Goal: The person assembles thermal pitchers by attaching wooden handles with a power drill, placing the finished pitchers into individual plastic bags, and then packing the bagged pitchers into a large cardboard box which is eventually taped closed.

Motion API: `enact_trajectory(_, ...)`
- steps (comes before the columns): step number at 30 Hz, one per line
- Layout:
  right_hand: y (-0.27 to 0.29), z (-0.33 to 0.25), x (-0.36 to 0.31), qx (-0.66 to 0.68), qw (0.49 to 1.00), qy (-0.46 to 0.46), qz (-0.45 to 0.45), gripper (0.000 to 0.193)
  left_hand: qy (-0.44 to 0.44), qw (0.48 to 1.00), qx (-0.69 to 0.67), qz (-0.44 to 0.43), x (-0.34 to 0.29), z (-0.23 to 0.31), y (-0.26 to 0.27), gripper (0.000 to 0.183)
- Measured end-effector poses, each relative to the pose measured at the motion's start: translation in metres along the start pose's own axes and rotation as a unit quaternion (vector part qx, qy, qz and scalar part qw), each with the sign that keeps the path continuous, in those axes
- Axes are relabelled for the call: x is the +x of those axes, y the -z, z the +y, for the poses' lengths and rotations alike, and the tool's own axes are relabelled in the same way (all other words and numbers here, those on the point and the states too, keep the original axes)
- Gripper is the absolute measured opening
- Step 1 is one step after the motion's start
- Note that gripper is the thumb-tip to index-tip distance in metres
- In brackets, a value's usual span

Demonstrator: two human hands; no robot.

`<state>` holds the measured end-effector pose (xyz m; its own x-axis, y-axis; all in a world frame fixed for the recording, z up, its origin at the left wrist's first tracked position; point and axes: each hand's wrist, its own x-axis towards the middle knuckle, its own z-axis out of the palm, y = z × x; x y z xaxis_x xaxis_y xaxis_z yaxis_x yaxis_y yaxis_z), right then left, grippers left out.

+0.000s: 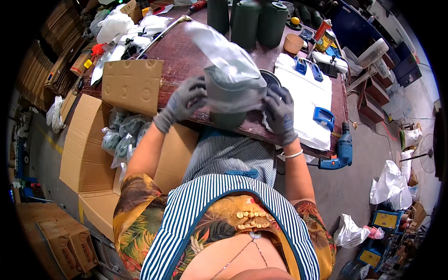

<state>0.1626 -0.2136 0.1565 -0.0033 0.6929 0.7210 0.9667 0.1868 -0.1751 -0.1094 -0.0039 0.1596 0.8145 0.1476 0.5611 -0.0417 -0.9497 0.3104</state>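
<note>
**Both gloved hands grip a bagged green pot at the near edge**

Nearest the person, the left hand (183,101) and the right hand (279,113) — both in grey gloves — clasp a dark green pot (232,95) between them, at the near edge of the dark wooden surface (186,56). The fingers (195,92) of each hand are curled onto a clear plastic bag (223,55) that covers the pot; the bag's loose end stands up and away from the person.

To the left, below the surface's edge, an open cardboard box (84,154) holds several more pots, each wrapped in clear plastic (122,137). A flat cardboard sheet (132,85) with round dimples lies over the surface's corner above it.

To the right, a white sheet (305,100) carries blue plastic handles (324,117); a blue power drill (341,151) hangs just past the edge.

Further back stand three tall dark green cylinders (245,21) — unwrapped — with a small tan cup (293,44) beside them. A heap of white plastic bags (122,25) fills the far left corner.
</note>
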Motion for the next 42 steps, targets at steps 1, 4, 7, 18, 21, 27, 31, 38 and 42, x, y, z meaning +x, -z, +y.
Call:
enact_trajectory(1, -0.009, 0.0, -0.012, -0.028, 0.999, 0.005, -0.041, 0.025, 0.014, 1.0, 0.007, 0.027, -0.019, 0.001, -0.016, 0.024)
enact_trajectory(4, -0.041, -0.009, -0.056, -0.1, 0.986, 0.028, -0.129, 0.021, 0.06, 0.991, 0.112, -0.049, -0.102, -0.02, -0.077, 0.03)
enact_trajectory(7, -0.049, -0.018, -0.074, -0.08, 0.987, -0.01, -0.139, 0.019, 0.181, 0.974, -0.098, -0.091, -0.1, -0.028, -0.067, 0.036)
enact_trajectory(18, -0.083, -0.029, -0.092, -0.064, 0.991, 0.021, -0.114, 0.025, -0.069, 0.875, 0.333, -0.343, 0.152, 0.092, -0.008, 0.02)
enact_trajectory(21, -0.125, -0.007, -0.143, -0.173, 0.962, 0.028, -0.209, 0.028, -0.071, 0.942, 0.291, -0.15, 0.098, 0.07, -0.006, 0.008)
enact_trajectory(27, -0.097, -0.086, -0.05, 0.273, 0.956, -0.108, 0.017, 0.033, 0.397, 0.902, -0.091, 0.141, -0.145, 0.053, 0.136, 0.037)
enact_trajectory(31, -0.127, -0.112, -0.024, 0.276, 0.95, -0.066, -0.134, 0.032, 0.483, 0.761, -0.081, 0.425, -0.344, 0.115, 0.224, 0.044)
enact_trajectory(38, -0.125, -0.109, -0.041, 0.298, 0.913, -0.081, -0.266, 0.034, 0.532, 0.653, 0.486, -0.234, -0.395, 0.093, 0.194, 0.028)
enact_trajectory(42, -0.106, -0.112, -0.031, 0.251, 0.924, -0.046, -0.286, 0.035, 0.583, 0.706, 0.28, -0.286, -0.393, 0.019, 0.1, 0.04)
